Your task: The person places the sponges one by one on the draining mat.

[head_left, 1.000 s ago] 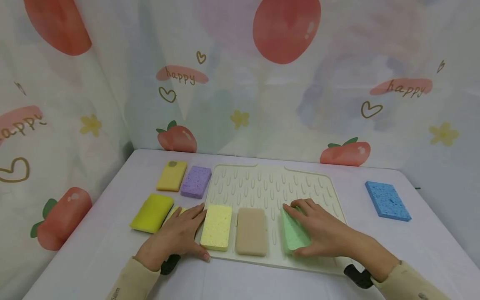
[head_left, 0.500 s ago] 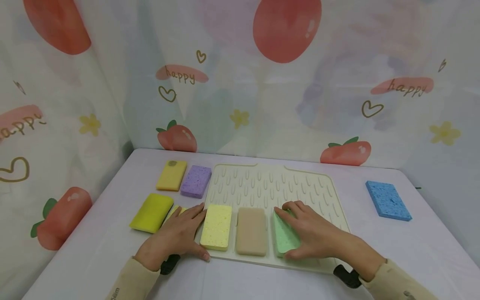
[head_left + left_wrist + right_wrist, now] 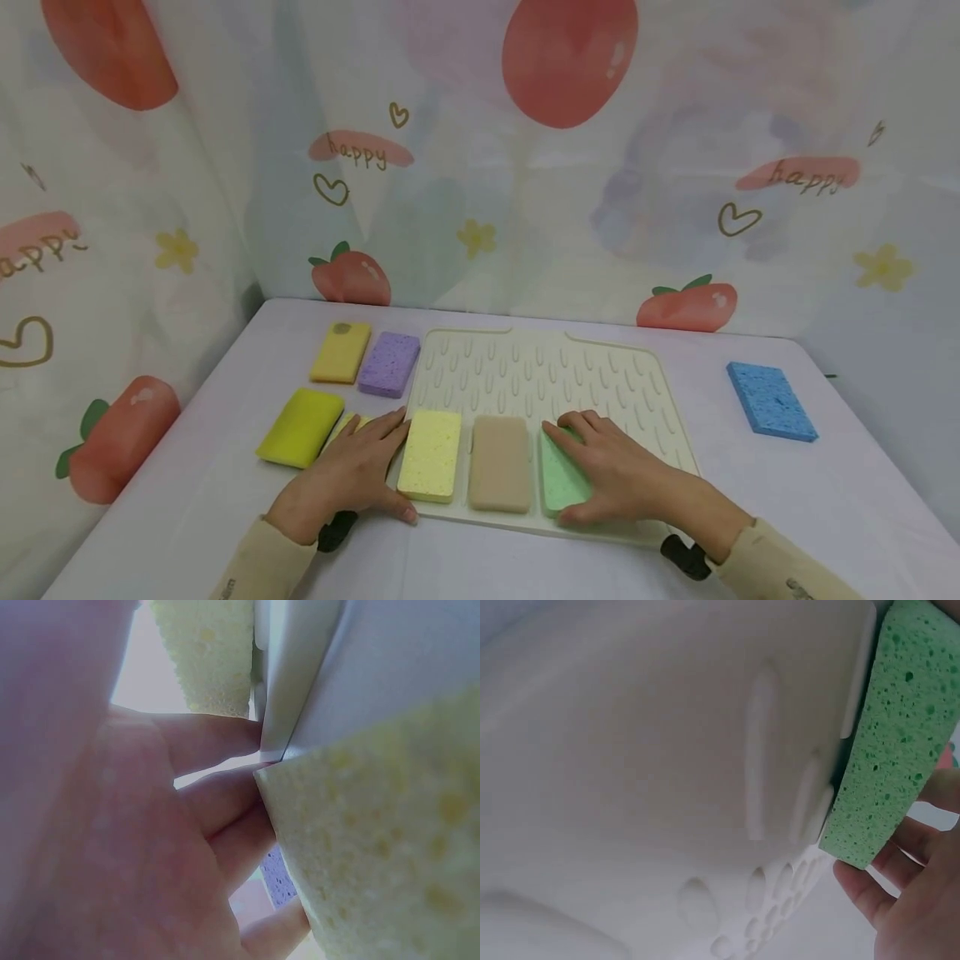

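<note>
In the head view, my right hand [image 3: 618, 467] holds a light green sponge [image 3: 558, 477] between its thumb and fingers, low over the front right part of a cream ribbed mat [image 3: 536, 358]. The right wrist view shows the green sponge [image 3: 900, 742] standing at the mat's raised ribs, fingers along its far side. Just left of it lies a beige sponge [image 3: 500, 464], then a pale yellow sponge [image 3: 430, 456]. My left hand [image 3: 348, 471] rests with spread fingers at the mat's left edge; in the left wrist view its fingertips meet the mat's rim [image 3: 292, 667].
Left of the mat lie a purple sponge [image 3: 389, 365], a yellow sponge with a dark spot [image 3: 341, 354] and a bright yellow sponge [image 3: 300, 427]. Another yellow sponge [image 3: 335, 431] is partly hidden behind my left hand. A blue sponge [image 3: 772, 402] lies far right on the white table.
My right hand has moved left with the green sponge, bringing it closer to the beige one and more upright in line. My left hand has stayed at the mat's edge.
</note>
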`<action>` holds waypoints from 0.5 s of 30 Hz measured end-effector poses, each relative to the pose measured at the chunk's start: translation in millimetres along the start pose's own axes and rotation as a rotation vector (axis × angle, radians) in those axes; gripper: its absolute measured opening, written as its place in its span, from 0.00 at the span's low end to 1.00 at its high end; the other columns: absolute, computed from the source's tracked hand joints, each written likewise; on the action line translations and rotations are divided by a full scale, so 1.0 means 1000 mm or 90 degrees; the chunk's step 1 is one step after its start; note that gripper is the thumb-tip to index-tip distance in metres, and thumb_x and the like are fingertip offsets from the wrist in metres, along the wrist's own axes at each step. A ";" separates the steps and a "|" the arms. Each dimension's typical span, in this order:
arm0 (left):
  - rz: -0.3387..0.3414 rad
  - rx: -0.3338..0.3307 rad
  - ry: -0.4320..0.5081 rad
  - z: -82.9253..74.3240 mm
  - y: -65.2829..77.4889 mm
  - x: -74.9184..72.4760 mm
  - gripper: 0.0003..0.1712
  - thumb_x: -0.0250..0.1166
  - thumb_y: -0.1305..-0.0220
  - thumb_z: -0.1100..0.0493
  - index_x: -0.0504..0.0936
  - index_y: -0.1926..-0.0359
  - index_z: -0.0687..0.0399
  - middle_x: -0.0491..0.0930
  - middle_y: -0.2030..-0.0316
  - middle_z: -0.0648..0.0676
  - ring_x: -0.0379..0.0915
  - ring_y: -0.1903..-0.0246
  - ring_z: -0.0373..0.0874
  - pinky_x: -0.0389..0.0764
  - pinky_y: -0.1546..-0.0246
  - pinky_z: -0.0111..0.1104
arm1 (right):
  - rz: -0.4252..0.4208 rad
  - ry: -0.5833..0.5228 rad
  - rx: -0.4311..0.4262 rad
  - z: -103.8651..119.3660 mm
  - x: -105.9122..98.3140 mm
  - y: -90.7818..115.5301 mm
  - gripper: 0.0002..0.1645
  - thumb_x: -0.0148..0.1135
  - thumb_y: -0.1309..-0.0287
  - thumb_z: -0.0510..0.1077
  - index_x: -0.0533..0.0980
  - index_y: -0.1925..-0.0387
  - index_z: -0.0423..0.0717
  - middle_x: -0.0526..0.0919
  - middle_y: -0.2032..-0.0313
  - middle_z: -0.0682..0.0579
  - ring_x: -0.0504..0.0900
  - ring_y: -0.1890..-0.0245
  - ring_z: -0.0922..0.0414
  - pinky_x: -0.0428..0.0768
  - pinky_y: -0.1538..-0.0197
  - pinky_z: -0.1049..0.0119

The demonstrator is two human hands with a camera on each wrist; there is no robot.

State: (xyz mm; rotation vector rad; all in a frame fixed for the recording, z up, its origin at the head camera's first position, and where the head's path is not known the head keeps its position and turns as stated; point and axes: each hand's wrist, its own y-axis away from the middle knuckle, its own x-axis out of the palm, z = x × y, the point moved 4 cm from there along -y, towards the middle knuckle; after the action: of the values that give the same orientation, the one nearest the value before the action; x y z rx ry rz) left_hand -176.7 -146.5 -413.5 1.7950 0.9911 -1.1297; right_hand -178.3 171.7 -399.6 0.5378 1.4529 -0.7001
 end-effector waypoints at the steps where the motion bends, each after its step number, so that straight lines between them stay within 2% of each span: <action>1: 0.000 -0.002 -0.001 0.000 0.000 0.000 0.74 0.75 0.69 0.25 0.59 0.25 0.58 0.56 0.24 0.58 0.54 0.25 0.54 0.48 0.25 0.59 | 0.000 0.002 0.001 0.000 0.001 0.000 0.61 0.71 0.61 0.73 0.67 0.31 0.43 0.71 0.42 0.49 0.69 0.43 0.53 0.76 0.42 0.53; 6: -0.004 0.002 0.001 0.000 0.001 -0.001 0.73 0.76 0.68 0.26 0.60 0.25 0.59 0.56 0.24 0.58 0.54 0.25 0.55 0.48 0.26 0.59 | 0.019 -0.014 0.012 0.002 -0.001 0.002 0.63 0.67 0.58 0.78 0.64 0.29 0.44 0.70 0.39 0.47 0.69 0.39 0.50 0.75 0.39 0.50; 9: -0.004 0.005 0.004 0.000 0.002 -0.001 0.73 0.76 0.68 0.26 0.60 0.25 0.59 0.56 0.24 0.59 0.54 0.25 0.55 0.48 0.26 0.59 | 0.040 -0.055 0.027 0.001 -0.004 0.004 0.64 0.61 0.56 0.82 0.62 0.28 0.45 0.68 0.35 0.47 0.67 0.36 0.48 0.73 0.37 0.47; 12: -0.002 0.007 0.006 0.000 0.002 -0.001 0.73 0.76 0.68 0.25 0.60 0.25 0.59 0.56 0.24 0.59 0.54 0.25 0.55 0.48 0.26 0.60 | 0.049 -0.097 0.046 -0.003 -0.009 0.007 0.60 0.56 0.50 0.81 0.61 0.27 0.47 0.64 0.32 0.47 0.66 0.34 0.46 0.72 0.36 0.44; 15: -0.002 0.006 0.004 0.001 0.001 0.000 0.74 0.75 0.69 0.25 0.59 0.25 0.58 0.56 0.24 0.58 0.54 0.25 0.54 0.48 0.26 0.59 | 0.035 -0.118 0.065 -0.010 -0.016 0.010 0.53 0.53 0.43 0.77 0.61 0.26 0.51 0.63 0.30 0.46 0.66 0.32 0.45 0.72 0.36 0.42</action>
State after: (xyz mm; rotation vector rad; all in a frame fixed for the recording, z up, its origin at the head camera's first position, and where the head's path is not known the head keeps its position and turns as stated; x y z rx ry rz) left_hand -175.8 -147.6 -413.0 1.8063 0.9938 -1.1334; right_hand -178.1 187.6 -385.3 0.5745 1.2309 -0.7622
